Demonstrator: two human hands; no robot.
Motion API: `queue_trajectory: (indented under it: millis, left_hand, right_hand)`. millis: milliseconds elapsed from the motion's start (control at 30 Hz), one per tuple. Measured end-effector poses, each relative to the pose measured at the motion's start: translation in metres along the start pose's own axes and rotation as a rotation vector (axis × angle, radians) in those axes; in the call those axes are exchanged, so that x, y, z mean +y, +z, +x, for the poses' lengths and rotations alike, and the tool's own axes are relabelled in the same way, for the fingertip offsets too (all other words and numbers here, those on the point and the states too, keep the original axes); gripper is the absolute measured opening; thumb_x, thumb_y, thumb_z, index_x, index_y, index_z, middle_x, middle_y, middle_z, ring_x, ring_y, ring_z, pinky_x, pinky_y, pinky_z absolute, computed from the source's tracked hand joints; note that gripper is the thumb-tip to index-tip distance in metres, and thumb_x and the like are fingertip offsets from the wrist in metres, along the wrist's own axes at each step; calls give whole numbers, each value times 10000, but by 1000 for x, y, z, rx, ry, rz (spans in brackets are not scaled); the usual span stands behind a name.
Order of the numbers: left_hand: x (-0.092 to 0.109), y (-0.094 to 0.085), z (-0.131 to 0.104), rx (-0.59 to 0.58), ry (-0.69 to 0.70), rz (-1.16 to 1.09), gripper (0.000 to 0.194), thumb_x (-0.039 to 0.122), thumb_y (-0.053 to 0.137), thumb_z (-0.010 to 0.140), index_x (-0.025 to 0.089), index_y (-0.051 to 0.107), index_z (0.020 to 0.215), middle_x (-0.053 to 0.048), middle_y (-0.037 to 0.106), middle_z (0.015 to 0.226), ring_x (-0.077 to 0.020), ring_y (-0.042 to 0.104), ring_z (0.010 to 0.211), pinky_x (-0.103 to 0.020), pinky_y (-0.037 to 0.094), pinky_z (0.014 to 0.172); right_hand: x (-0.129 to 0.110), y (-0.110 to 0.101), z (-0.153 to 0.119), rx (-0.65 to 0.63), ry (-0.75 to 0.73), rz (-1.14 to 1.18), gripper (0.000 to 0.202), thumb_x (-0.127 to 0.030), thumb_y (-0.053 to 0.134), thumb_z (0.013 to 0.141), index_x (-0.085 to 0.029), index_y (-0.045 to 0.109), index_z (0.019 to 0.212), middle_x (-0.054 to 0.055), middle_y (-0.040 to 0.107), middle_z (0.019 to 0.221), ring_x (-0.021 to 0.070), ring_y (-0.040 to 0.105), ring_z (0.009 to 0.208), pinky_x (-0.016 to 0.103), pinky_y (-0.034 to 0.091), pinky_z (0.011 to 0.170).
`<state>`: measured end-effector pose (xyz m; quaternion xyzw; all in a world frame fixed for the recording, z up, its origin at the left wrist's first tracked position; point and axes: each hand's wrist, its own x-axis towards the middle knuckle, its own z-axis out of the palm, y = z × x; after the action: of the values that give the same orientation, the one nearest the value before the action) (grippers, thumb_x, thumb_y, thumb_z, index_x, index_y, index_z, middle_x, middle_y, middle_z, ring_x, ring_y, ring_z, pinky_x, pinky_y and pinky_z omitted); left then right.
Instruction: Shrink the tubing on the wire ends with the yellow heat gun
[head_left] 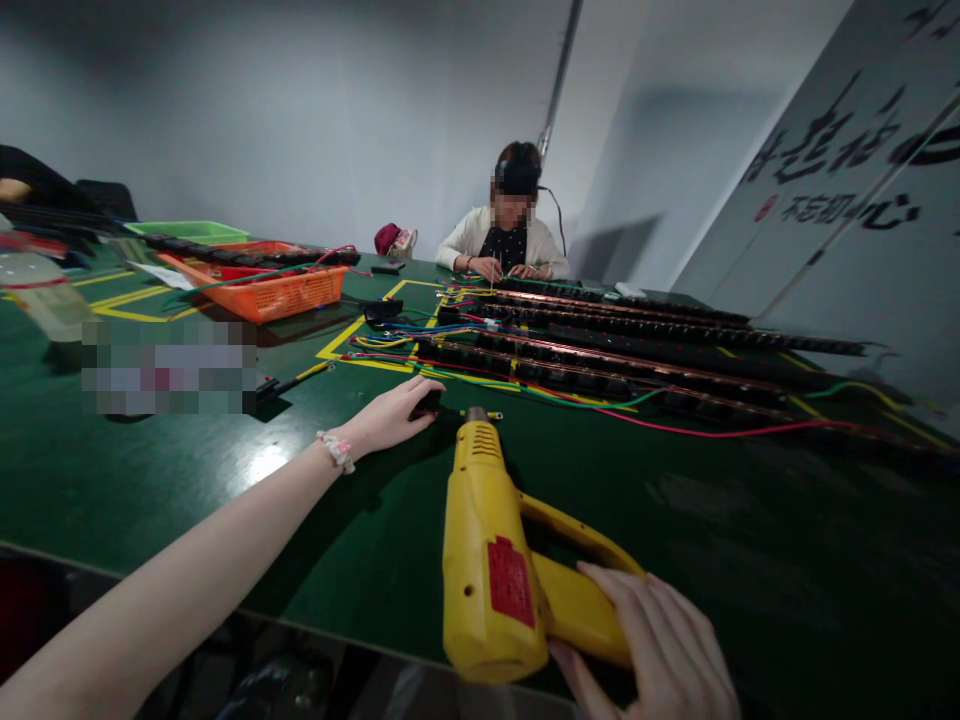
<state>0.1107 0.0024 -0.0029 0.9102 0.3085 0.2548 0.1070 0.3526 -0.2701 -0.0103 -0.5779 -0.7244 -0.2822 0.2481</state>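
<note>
A yellow heat gun with a red label is gripped by its handle in my right hand, at the lower right. Its metal nozzle points away from me, toward a short wire with a ring terminal. Left of the nozzle, my left hand is closed round a small black piece, from which the wire seems to extend. How the wire joins that piece is hard to make out. A beaded band circles my left wrist.
Long black strips with copper bars and coloured wires cross the right side of the green table. At the left are an orange basket, a green tray and a bottle. A person sits opposite.
</note>
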Motion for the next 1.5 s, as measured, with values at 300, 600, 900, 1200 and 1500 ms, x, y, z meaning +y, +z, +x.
queue_trajectory:
  millis: [300,600,900,1200,1500]
  left_hand:
    - [0,-2,0,-15,10,-30,453,149,474,776,244,464,1219,-61,545,1205,-217,550,1103,-372,456,954]
    - [-3,-1,-1,-29,21,-39,503,109,473,748,253,440,1229,-58,533,1222,-214,536,1128,-384,443,976]
    - [0,-3,-1,-37,15,-18,398,228,481,826,235,444,1222,-69,542,1190,-214,561,1074,-375,461,937]
    - [-1,-1,-1,-24,18,-13,359,307,475,863,236,452,1214,-68,547,1193,-214,569,1062,-366,470,912]
    - [-2,-1,-1,-33,24,-10,368,287,477,861,239,445,1225,-66,542,1189,-214,567,1058,-364,469,903]
  right_hand:
    - [-21,6,10,4,-40,70,482,-545,521,822,-141,545,1084,59,666,939,205,594,876,359,374,888]
    - [-20,8,10,28,-28,89,480,-544,545,811,-157,549,1095,39,675,934,193,614,868,341,408,870]
    - [7,3,-3,-16,-24,30,467,-532,520,819,-182,526,1128,36,664,982,200,610,916,350,421,854]
    - [32,-5,-15,-7,18,-55,467,-561,424,878,-176,520,1125,58,652,972,220,585,913,357,418,837]
    - [39,-11,-17,-22,30,-102,502,-580,356,903,-149,537,1086,83,643,949,230,570,888,364,395,827]
